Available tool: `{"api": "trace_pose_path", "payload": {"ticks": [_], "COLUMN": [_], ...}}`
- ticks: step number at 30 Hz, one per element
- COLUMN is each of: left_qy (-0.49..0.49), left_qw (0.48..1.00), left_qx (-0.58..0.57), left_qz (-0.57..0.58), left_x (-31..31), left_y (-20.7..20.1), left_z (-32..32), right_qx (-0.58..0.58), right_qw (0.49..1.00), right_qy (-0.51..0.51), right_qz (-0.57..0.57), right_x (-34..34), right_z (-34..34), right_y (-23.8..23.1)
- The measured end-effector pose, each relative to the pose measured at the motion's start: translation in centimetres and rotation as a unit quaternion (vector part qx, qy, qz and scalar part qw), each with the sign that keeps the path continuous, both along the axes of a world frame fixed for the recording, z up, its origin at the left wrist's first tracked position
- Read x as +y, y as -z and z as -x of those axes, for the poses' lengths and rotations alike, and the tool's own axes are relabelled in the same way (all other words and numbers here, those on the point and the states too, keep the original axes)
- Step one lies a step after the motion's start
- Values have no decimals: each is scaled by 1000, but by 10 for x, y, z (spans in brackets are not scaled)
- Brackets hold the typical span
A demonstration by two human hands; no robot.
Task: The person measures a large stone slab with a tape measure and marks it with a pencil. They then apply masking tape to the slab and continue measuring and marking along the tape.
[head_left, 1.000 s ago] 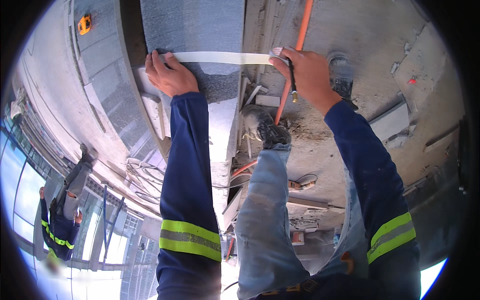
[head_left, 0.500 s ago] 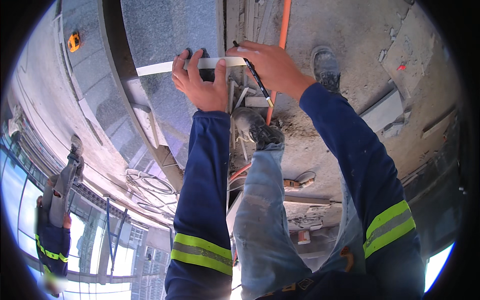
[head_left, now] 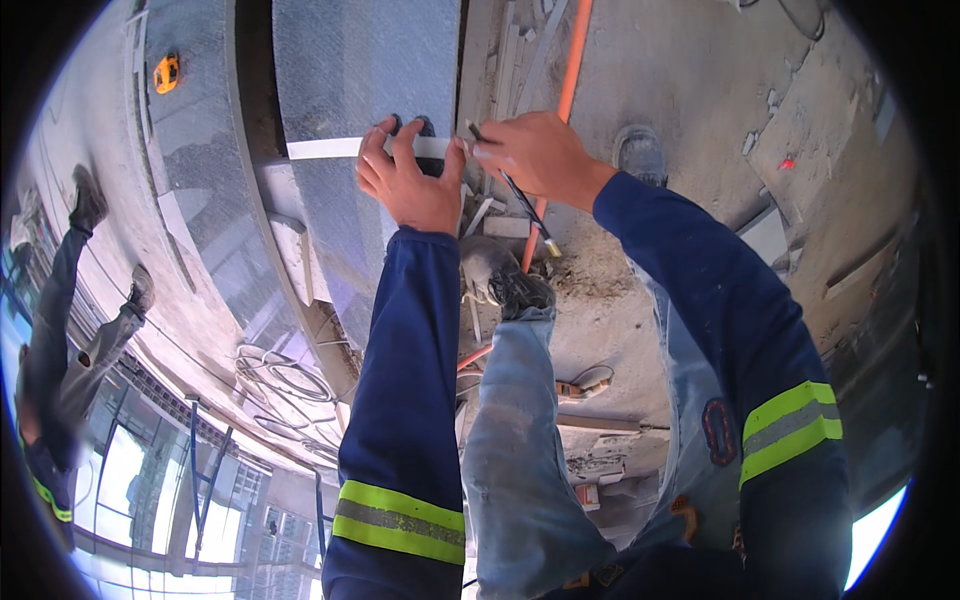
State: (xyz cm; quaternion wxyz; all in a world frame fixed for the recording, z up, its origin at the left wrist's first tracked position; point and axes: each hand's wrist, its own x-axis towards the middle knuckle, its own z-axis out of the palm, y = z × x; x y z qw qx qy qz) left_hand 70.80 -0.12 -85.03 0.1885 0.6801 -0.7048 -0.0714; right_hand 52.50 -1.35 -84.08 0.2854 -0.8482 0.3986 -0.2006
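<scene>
A thin white strip (head_left: 325, 148) lies across a grey speckled stone slab (head_left: 365, 65). My left hand (head_left: 413, 185) presses and steadies this strip near its right end, fingers bent over it and thumb by the slab's edge. Just right of that edge, my right hand (head_left: 540, 155) is closed around a dark pencil (head_left: 522, 205). The pencil's pale end points down and right, while its dark other end pokes out beside my left thumb. My right fingertips are close to the strip's end; whether they touch it I cannot tell.
A small yellow tool (head_left: 166, 73) rests at the far left. Beside the slab runs an orange pipe (head_left: 574, 60), with stone offcuts (head_left: 510, 227) near my shoe (head_left: 505, 275). Coiled cable (head_left: 285, 385) lies lower left. Another person's legs (head_left: 60, 310) show at the left.
My right hand has shifted slightly right, off the strip's end, and the pencil has moved with it. My left hand stays on the strip. The other person's legs have moved, and the view has shifted slightly.
</scene>
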Motion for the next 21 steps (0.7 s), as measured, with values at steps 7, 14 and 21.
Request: {"api": "trace_pose_path", "payload": {"ticks": [7, 14, 21], "left_qy": [-8, -46, -126], "left_qw": [1000, 994, 980], "left_qx": [-7, -84, -21], "left_qz": [-2, -48, -150], "left_x": [-4, -10, -11], "left_y": [-4, -15, -81], "left_z": [7, 36, 86], "right_qx": [-2, 35, -63], "right_qw": [985, 906, 795], "right_qy": [-59, 352, 497], "right_qz": [-162, -234, -342], "right_x": [62, 104, 92], "right_z": [68, 179, 200], "right_y": [-40, -120, -222]}}
